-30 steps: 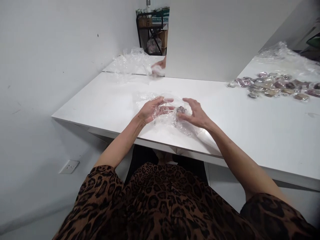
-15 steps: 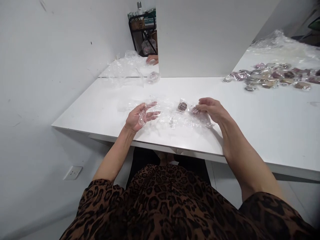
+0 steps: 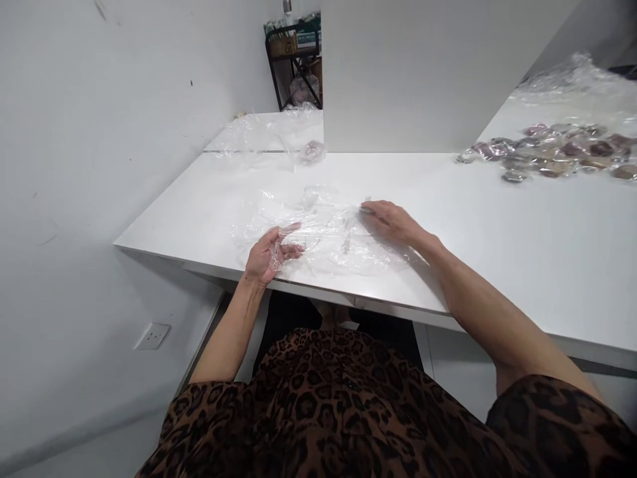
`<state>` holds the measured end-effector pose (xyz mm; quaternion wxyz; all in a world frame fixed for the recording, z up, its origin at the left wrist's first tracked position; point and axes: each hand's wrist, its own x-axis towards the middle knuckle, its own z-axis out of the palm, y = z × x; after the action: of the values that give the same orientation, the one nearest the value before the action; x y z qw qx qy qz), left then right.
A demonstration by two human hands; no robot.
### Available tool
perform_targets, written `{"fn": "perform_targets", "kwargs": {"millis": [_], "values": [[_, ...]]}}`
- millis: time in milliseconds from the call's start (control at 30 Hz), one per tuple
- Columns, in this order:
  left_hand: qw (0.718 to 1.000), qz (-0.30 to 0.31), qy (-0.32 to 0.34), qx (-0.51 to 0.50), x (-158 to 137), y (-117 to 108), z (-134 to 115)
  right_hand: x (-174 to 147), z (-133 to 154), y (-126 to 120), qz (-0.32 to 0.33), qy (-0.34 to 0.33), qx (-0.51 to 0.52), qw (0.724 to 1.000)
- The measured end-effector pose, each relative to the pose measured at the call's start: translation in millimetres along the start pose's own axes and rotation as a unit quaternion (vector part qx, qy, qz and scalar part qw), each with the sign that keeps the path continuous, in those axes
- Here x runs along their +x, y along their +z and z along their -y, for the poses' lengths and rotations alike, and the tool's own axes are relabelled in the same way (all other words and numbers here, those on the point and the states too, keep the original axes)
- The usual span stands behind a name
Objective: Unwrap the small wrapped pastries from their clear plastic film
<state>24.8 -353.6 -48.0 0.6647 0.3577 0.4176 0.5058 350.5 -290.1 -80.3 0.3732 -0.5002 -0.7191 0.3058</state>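
Note:
Crumpled clear plastic film (image 3: 328, 232) is spread over the white table between my two hands. My left hand (image 3: 269, 255) is at its left end, palm turned up, with thumb and fingers stretched apart; some of the film drapes across the palm and fingers. At the right end of the film, my right hand (image 3: 391, 220) lies palm down with its fingers together. A small dark edge shows at its fingertips, but what lies beneath the fingers is hidden. The two dark wrapped pieces seen before cannot be made out now.
Several wrapped pieces (image 3: 562, 156) in dark red, grey and tan lie at the right, clear plastic behind them. A pale pink wrapped bundle (image 3: 312, 153) sits near the upright white panel (image 3: 423, 79). More clear film (image 3: 259, 136) lies at the back left, before a black shelf (image 3: 293, 60).
My right hand has moved left and now covers the spot where a dark wrapped piece lay. My left hand has come slightly nearer me. The hand at the back has left the view.

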Motion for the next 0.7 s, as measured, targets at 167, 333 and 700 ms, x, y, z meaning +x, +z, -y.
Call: {"fn": "perform_targets", "kwargs": {"millis": [167,333,700], "values": [[0.998,-0.057,0.008,-0.031,-1.9,-13.5,7.1,1.0,-28.0,-38.1,-0.19,0.157,0.23,0.942],[0.994,-0.095,0.021,-0.059,-3.7,-11.2,9.2,-1.3,-40.9,-74.2,-0.319,0.241,0.043,0.916],[0.991,-0.111,0.057,-0.046,-2.1,-10.9,17.7,-61.3,-24.5,-56.6,-0.009,0.033,-0.123,0.992]]}}
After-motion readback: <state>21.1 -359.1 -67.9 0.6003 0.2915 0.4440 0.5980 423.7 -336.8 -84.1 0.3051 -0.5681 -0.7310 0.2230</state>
